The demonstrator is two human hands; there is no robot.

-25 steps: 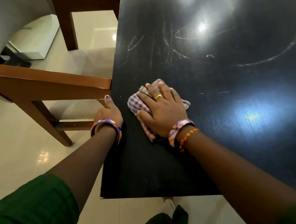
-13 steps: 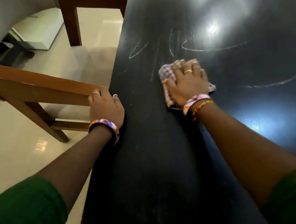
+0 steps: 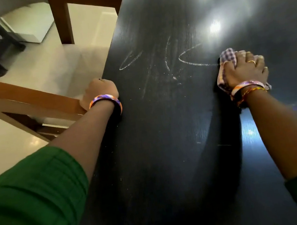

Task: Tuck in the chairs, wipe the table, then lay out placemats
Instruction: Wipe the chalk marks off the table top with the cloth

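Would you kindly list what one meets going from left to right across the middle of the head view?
Brown wooden chair → left hand at the edge of the black table → white chalky smears → checked purple-and-white cloth → right hand pressing it.

A glossy black bench (image 3: pixel 167 147) carries pale whitish smear marks (image 3: pixel 167 64). A cloth (image 3: pixel 226 58) checked in purple and white sits on it. Both sleeves (image 3: pixel 33 203) are deep green. Each wrist wears a bangle (image 3: pixel 104 99) patterned in purple, orange and white. The chair frame (image 3: pixel 29 101) is reddish-brown wood, the floor (image 3: pixel 1 150) shiny cream tile.
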